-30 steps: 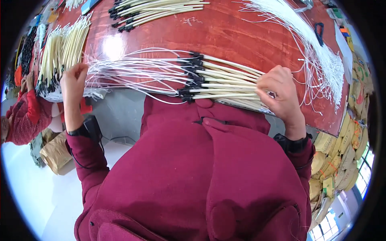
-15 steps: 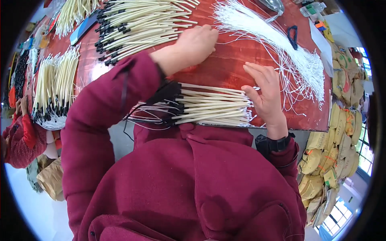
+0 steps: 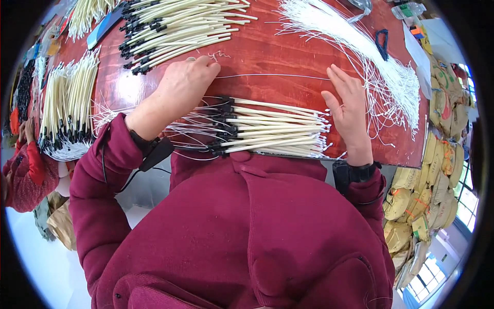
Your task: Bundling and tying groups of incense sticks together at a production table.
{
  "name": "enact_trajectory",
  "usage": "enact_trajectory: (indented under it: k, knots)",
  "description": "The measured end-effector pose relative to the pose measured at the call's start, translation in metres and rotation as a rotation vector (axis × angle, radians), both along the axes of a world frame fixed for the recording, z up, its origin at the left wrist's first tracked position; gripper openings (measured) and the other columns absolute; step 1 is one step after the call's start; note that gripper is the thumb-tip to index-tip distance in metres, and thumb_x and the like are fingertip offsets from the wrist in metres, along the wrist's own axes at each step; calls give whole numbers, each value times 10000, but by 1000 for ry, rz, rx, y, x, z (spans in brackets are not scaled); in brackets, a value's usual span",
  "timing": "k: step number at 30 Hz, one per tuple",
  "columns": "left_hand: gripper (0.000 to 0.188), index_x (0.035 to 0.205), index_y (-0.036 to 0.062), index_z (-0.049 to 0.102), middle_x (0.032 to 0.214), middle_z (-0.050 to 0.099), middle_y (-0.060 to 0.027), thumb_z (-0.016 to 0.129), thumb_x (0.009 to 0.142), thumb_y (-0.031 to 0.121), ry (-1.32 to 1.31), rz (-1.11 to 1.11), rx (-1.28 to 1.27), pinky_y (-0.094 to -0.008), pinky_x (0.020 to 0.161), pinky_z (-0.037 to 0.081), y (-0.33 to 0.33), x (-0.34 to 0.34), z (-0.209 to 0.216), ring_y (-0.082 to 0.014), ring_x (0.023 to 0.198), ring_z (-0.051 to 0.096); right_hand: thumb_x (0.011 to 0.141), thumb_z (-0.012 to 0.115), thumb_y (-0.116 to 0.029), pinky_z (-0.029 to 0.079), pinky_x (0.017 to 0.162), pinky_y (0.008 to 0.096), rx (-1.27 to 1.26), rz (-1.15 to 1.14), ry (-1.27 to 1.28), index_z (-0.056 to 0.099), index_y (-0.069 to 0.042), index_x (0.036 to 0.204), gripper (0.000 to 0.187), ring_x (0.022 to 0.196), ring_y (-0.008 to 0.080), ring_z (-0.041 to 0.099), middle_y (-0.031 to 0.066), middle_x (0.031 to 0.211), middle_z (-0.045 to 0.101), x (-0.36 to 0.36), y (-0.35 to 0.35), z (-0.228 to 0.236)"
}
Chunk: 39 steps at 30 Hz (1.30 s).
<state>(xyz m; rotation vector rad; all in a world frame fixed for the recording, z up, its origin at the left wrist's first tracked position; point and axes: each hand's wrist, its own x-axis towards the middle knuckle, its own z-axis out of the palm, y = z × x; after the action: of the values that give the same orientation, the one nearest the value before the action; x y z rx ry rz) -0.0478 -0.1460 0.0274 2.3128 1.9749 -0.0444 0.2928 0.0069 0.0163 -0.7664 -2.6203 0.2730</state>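
My left hand [image 3: 188,82] is closed in a pinch at the left end of a thin white cord [image 3: 272,75], which stretches almost straight over the red table. Close to the cord's other end is my right hand [image 3: 351,110], fingers stretched and thumb apart. Whether its fingertips touch the cord, I cannot tell. Nearer me lies a row of cream tubes [image 3: 278,123] with black ends at left and white cord tips poking out at right. Loose white cords [image 3: 190,129] trail from their black ends, partly beneath my left forearm.
A big bundle of white cords [image 3: 355,46] lies far right beside a dark loop [image 3: 381,45]. More black-ended cream tubes [image 3: 190,26] are piled at the far left, with another bunch [image 3: 69,103] left of me. Someone in red sleeves [image 3: 33,170] sits at left.
My left hand has swung left and nearer me, from beside the far tube pile, drawing the cord out across the table. My right hand has barely shifted.
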Motion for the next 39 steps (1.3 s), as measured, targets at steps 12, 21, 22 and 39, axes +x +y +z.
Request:
enact_trajectory:
  k: [12,21,22,39]
  knots:
    - [181,972,36,591,960,644,-138,629,796,13,-33,65,92,-436,639,556,-16,-13,-7,-335,828,694,1022,501,-445,320,1133,445,-18,118,-155,538,35,1402,614,1324,344,452,147,1504,493,10,3,-18]
    - [175,966,37,589,963,638,-135,663,818,93,-156,164,92,-450,705,552,-7,-27,6,-348,853,680,1026,428,-567,319,1140,455,-91,107,-126,540,41,1397,721,1354,350,438,160,1487,505,8,2,-20]
    - [164,960,42,589,964,637,-133,660,825,104,-183,189,138,-453,717,550,-2,-30,12,-349,866,676,1035,412,-558,310,1147,451,-100,103,-126,532,39,1406,713,1359,348,432,159,1497,495,10,2,-21]
    - [130,950,60,666,991,652,-122,644,829,104,40,66,374,-426,789,568,126,-51,-21,-302,970,663,1031,401,-595,326,1126,457,-129,42,-49,566,29,1379,733,1323,334,471,158,1461,534,6,-3,-27]
